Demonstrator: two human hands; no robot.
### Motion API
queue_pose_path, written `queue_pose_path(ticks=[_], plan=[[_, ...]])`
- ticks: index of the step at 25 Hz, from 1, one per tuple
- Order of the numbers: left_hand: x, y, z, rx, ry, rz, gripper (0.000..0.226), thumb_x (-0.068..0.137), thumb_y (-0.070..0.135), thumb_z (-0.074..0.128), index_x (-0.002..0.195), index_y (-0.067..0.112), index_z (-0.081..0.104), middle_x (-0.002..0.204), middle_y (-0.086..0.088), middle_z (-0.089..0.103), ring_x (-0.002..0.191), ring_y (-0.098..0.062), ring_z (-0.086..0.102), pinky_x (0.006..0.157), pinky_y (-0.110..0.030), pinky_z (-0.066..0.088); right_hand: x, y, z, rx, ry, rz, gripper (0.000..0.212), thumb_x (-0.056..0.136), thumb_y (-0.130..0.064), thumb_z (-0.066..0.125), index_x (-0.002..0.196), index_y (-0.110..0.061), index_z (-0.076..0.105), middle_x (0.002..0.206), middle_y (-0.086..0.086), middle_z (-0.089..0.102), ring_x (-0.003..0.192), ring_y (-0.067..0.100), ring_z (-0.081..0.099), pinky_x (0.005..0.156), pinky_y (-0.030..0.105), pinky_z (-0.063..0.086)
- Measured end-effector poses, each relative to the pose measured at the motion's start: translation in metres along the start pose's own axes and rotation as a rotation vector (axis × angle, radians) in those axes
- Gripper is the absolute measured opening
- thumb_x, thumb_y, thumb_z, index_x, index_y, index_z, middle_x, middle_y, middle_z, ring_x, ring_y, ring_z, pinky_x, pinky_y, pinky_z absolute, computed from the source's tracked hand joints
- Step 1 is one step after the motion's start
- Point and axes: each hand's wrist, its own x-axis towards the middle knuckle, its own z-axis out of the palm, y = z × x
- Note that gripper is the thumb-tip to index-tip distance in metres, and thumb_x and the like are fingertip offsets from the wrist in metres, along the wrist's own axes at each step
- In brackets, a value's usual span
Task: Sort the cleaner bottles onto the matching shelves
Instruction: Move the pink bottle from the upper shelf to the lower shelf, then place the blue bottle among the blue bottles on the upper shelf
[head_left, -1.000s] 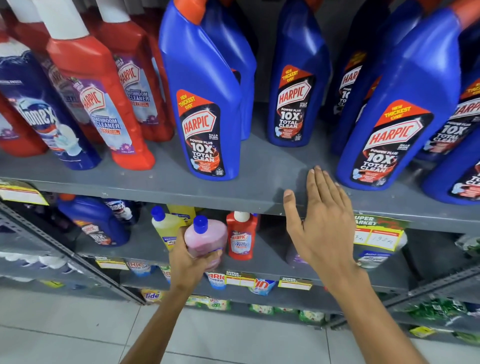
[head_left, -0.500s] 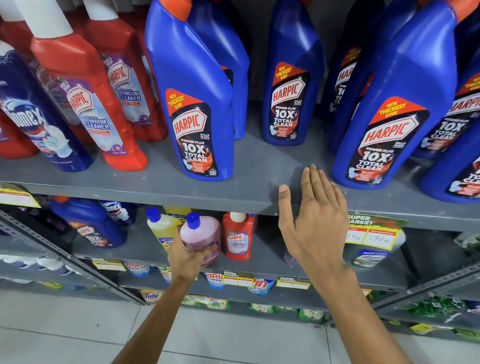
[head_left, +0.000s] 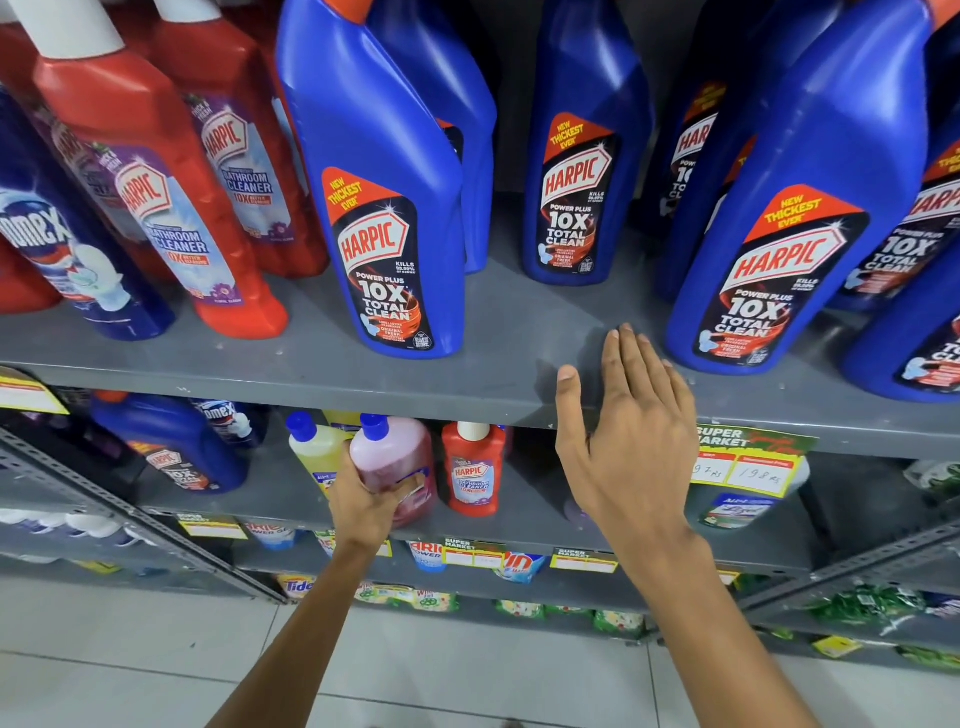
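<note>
Little moved: left hand (head_left: 363, 506) still grips pink bottle (head_left: 390, 467); right hand (head_left: 631, 436) flat.

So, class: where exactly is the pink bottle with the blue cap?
The pink bottle is left of centre on the lower shelf, gripped by the left hand, between a yellow bottle and a small red Harpic bottle.

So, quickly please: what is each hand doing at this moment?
Left hand: closed around the pink bottle on the lower shelf.
Right hand: open and flat, holding nothing, at the upper shelf edge.
</note>
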Motion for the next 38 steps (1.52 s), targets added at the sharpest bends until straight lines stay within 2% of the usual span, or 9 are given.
queue_pose_path(ticks=[6, 14, 20, 24, 28, 30, 34, 36, 38], plan=[[0.003, -0.001, -0.006, -0.003, -0.067, 0.018, 0.097, 0.065, -0.002, 0.100, 0.147, 0.005, 0.050, 0.137, -0.014, 0.068, 0.121, -0.031, 0.064, 0.106, -0.051, 0.059, -0.001, 0.000, 0.000, 0.002, 0.004, 0.005, 0.068, 0.110, -0.051, 0.041, 0.152, 0.000, 0.059, 0.159, 0.017, 0.059, 0.152, 0.031, 0.054, 0.129, 0.043, 0.035], [-0.003, -0.010, -0.013, 0.112, -0.103, 0.052, 0.091, 0.076, 0.011, 0.097, 0.152, 0.004, 0.048, 0.137, -0.015, 0.069, 0.120, -0.031, 0.066, 0.094, -0.039, 0.061, -0.002, 0.002, 0.001, 0.034, -0.008, 0.002, 0.070, 0.111, -0.052, 0.040, 0.153, 0.000, 0.058, 0.160, 0.017, 0.058, 0.153, 0.031, 0.053, 0.130, 0.044, 0.035], [-0.007, -0.014, -0.019, 0.255, -0.106, 0.055, 0.070, 0.080, 0.023, 0.095, 0.137, 0.005, 0.058, 0.130, -0.015, 0.076, 0.118, -0.037, 0.073, 0.094, -0.047, 0.063, -0.002, 0.004, 0.002, 0.073, -0.019, -0.008, 0.071, 0.110, -0.053, 0.041, 0.152, 0.001, 0.058, 0.160, 0.018, 0.058, 0.153, 0.032, 0.052, 0.130, 0.044, 0.034], [-0.022, -0.025, -0.043, 0.354, -0.211, -0.015, 0.054, 0.074, 0.045, 0.095, 0.114, 0.018, 0.072, 0.108, -0.006, 0.082, 0.102, -0.032, 0.078, 0.087, -0.043, 0.062, -0.007, -0.005, -0.007, 0.226, -0.020, -0.003, 0.069, 0.110, -0.052, 0.044, 0.156, -0.001, 0.055, 0.164, 0.014, 0.055, 0.159, 0.025, 0.046, 0.136, 0.043, 0.024], [-0.019, -0.050, -0.106, 0.241, -0.322, -0.070, 0.082, 0.038, 0.092, 0.083, 0.096, 0.036, 0.072, 0.096, 0.009, 0.080, 0.091, -0.024, 0.080, 0.089, -0.048, 0.068, -0.033, -0.066, -0.029, 0.562, 0.052, -0.159, 0.056, 0.105, -0.035, 0.062, 0.152, -0.004, 0.059, 0.160, 0.004, 0.059, 0.157, 0.019, 0.048, 0.138, 0.048, 0.020], [-0.009, -0.040, -0.149, 0.216, -0.358, -0.051, 0.069, 0.047, 0.079, 0.092, 0.092, 0.028, 0.077, 0.107, 0.014, 0.079, 0.091, -0.027, 0.082, 0.087, -0.041, 0.069, -0.044, -0.108, -0.028, 0.669, 0.049, -0.258, 0.054, 0.106, -0.036, 0.060, 0.149, -0.004, 0.062, 0.158, 0.003, 0.061, 0.155, 0.018, 0.051, 0.134, 0.048, 0.030], [0.039, -0.032, -0.228, 0.249, -0.248, 0.063, 0.027, 0.077, 0.012, 0.096, 0.099, 0.013, 0.079, 0.099, -0.001, 0.081, 0.082, -0.029, 0.080, 0.073, -0.029, 0.066, -0.050, -0.185, -0.009, 0.740, 0.019, -0.310, 0.053, 0.104, -0.035, 0.065, 0.148, -0.005, 0.063, 0.155, 0.001, 0.063, 0.152, 0.016, 0.054, 0.131, 0.049, 0.038], [0.066, -0.044, -0.263, 0.278, -0.198, 0.033, 0.032, 0.076, 0.017, 0.097, 0.101, 0.013, 0.077, 0.095, -0.008, 0.080, 0.073, -0.018, 0.079, 0.067, -0.023, 0.062, -0.056, -0.224, 0.002, 0.764, 0.008, -0.303, 0.052, 0.104, -0.033, 0.065, 0.147, -0.004, 0.064, 0.153, 0.002, 0.065, 0.151, 0.020, 0.056, 0.129, 0.051, 0.041], [0.092, -0.059, -0.290, 0.290, -0.166, -0.006, 0.048, 0.064, 0.033, 0.102, 0.099, 0.028, 0.069, 0.098, -0.009, 0.079, 0.074, -0.011, 0.079, 0.077, -0.032, 0.065, -0.063, -0.260, 0.016, 0.748, -0.013, -0.320, 0.052, 0.106, -0.036, 0.063, 0.149, -0.006, 0.064, 0.154, 0.001, 0.065, 0.151, 0.018, 0.056, 0.129, 0.049, 0.040]])
